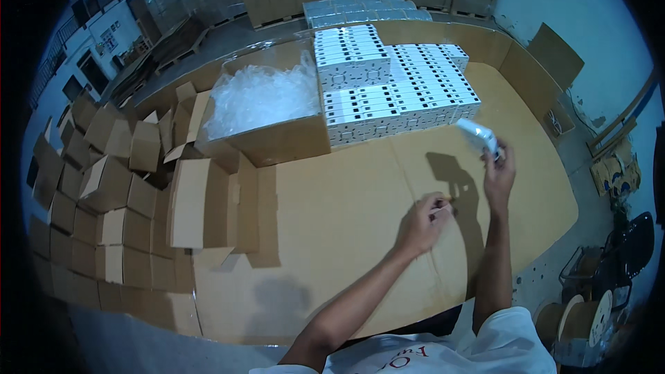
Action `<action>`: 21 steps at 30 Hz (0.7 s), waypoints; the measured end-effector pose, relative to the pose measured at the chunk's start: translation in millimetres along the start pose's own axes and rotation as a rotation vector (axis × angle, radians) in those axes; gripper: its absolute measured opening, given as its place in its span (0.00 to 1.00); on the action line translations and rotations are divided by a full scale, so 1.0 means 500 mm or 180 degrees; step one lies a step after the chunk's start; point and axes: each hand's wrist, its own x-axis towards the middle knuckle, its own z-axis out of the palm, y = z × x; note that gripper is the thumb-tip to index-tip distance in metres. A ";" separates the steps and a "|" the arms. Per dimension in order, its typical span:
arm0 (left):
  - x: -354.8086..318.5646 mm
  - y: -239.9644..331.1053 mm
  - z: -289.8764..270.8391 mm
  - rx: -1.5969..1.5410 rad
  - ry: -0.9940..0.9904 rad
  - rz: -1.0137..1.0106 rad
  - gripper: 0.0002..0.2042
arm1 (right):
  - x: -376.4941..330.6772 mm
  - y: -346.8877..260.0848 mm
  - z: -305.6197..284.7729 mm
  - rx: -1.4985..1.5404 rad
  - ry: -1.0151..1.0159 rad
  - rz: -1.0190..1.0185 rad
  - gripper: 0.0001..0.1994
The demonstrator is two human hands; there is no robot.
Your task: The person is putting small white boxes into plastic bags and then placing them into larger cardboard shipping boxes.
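one small white box (478,135), raised in right hand (499,173), left hand (422,221) empty

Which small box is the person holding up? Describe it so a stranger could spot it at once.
Start at the big stack of white boxes on the cardboard-covered table. Just right of it, the right hand lifts one small white box: the only one raised, tilted and apart.

We counted 2 hands, left (421,224) and right (499,174), 1 small white box (478,135) held, and 1 open carton of clear bags (263,107).
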 end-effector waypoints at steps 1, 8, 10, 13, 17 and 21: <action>-0.017 -0.024 -0.023 0.0011 0.0057 -0.0006 0.20 | -0.045 -0.046 0.019 0.0035 -0.0044 -0.0014 0.14; -0.189 -0.006 -0.253 -0.3114 0.0347 -0.0601 0.21 | -0.243 -0.262 0.105 -0.0169 -0.1048 -0.0993 0.18; -0.229 0.007 -0.312 -0.3388 0.0303 -0.0634 0.21 | -0.286 -0.284 0.136 -0.0243 -0.1190 -0.1238 0.19; -0.253 0.015 -0.366 -0.3173 0.0408 -0.0491 0.20 | -0.338 -0.299 0.190 0.0037 -0.1419 -0.1227 0.18; -0.264 0.001 -0.400 -0.2562 0.1031 -0.0412 0.18 | -0.383 -0.300 0.234 0.0094 -0.1519 -0.1325 0.18; -0.262 0.003 -0.425 -0.2533 0.1143 -0.0431 0.23 | -0.392 -0.294 0.257 0.0085 -0.1650 -0.1342 0.17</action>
